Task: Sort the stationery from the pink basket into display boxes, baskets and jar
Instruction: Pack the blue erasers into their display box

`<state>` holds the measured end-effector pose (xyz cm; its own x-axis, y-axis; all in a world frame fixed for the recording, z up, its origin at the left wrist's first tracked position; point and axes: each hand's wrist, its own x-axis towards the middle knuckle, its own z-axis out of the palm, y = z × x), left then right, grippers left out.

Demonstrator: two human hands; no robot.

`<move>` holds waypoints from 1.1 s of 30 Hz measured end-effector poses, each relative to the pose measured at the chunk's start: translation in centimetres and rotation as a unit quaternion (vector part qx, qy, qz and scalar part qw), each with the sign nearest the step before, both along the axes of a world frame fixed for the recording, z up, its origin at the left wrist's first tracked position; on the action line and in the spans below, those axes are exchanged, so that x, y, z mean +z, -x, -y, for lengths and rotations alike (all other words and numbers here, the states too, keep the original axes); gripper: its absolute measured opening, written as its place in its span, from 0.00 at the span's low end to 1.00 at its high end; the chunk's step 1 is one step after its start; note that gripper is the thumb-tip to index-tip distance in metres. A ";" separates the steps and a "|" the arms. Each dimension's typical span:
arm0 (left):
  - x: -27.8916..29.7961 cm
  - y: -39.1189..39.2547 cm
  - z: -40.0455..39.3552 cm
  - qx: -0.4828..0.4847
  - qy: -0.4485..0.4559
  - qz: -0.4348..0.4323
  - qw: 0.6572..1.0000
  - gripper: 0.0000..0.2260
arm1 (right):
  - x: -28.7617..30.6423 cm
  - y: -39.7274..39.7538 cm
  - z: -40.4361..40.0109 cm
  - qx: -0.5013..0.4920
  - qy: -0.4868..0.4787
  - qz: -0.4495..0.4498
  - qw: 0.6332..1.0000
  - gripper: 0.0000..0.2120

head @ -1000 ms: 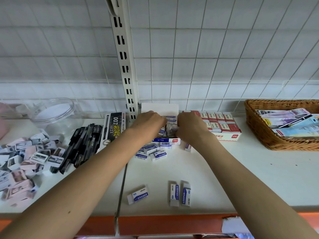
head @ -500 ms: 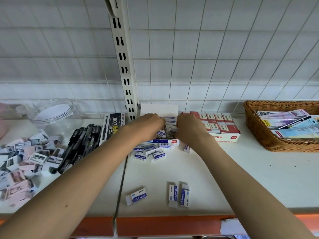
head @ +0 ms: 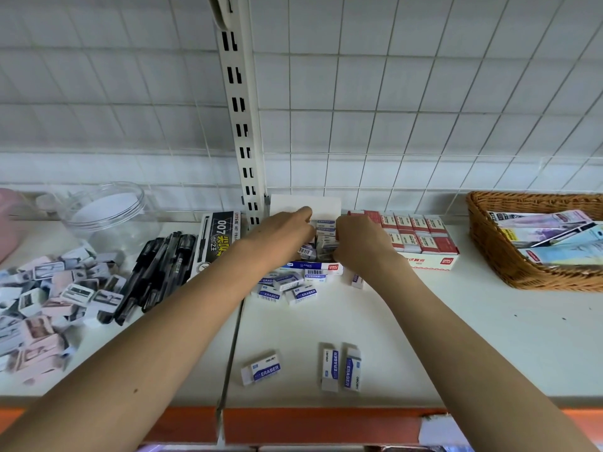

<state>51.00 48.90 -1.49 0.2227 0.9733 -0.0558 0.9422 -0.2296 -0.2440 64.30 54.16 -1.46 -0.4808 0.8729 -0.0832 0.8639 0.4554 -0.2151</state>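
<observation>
Both hands reach into the blue-and-white eraser display box (head: pixel 315 265) at the back of the shelf. My left hand (head: pixel 280 233) and my right hand (head: pixel 359 243) face each other with fingers curled onto the small white erasers (head: pixel 326 238) standing in the box. Their fingertips are hidden among the erasers. A loose heap of erasers (head: pixel 288 285) lies just in front of the box. Three more erasers (head: pixel 329 370) lie near the shelf's front edge. The pink basket (head: pixel 8 220) shows only at the far left edge.
Left of the box lie a black pen box (head: pixel 217 239), loose black pens (head: pixel 156 269), a heap of sharpeners (head: pixel 49 298) and a clear jar (head: pixel 107 213). A red-and-white display box (head: pixel 421 243) and a wicker basket (head: pixel 509 265) of packets stand to the right.
Both hands stay at the eraser box, shifting only slightly among the erasers. The loose erasers on the shelf have not moved.
</observation>
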 end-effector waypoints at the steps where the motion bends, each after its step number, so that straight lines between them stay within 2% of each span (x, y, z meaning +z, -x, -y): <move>1: 0.0 -0.2 0.1 0.024 -0.001 0.005 1.000 0.03 | 0.0 0.0 0.0 0.000 -0.002 0.002 1.000 0.14; 4: 0.0 0.0 0.0 0.037 -0.031 0.000 0.999 0.04 | -0.1 0.1 0.0 0.000 -0.007 0.003 1.000 0.13; 10: -0.7 0.8 0.1 0.074 -0.004 0.138 0.988 0.10 | -0.2 -0.1 -0.5 0.020 -0.001 -0.005 1.000 0.11; 15: -0.3 1.5 -0.4 0.118 0.052 0.207 0.970 0.15 | 0.4 -0.5 -1.0 0.038 -0.004 0.006 0.999 0.11; 19: 0.0 1.8 -0.1 0.136 0.022 0.254 0.957 0.16 | 0.3 -0.7 -0.8 0.036 -0.018 0.001 0.999 0.11; 22: -0.3 1.4 0.3 0.140 -0.007 0.268 0.953 0.15 | 0.4 -1.1 -0.4 0.041 -0.017 -0.018 0.999 0.11; 25: -0.8 0.9 0.6 0.127 -0.009 0.252 0.959 0.05 | 0.7 -1.6 -0.1 0.046 -0.025 -0.037 0.998 0.10; 28: -1.0 1.0 0.5 0.125 -0.024 0.232 0.964 0.10 | 0.6 -1.8 -0.1 0.051 -0.026 -0.038 0.998 0.09; 31: -0.9 1.0 0.6 0.107 -0.041 0.198 0.974 0.06 | 0.4 -2.0 0.1 0.045 -0.031 -0.045 0.997 0.09; 33: -1.0 1.0 0.6 0.085 -0.052 0.165 0.981 0.08 | 0.4 -1.9 0.2 0.046 -0.040 -0.041 0.997 0.09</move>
<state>50.05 48.31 -2.49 0.0457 0.9946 0.0936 0.9963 -0.0521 0.0679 66.24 53.92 -1.11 -0.5616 0.8270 0.0276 0.7984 0.5503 -0.2443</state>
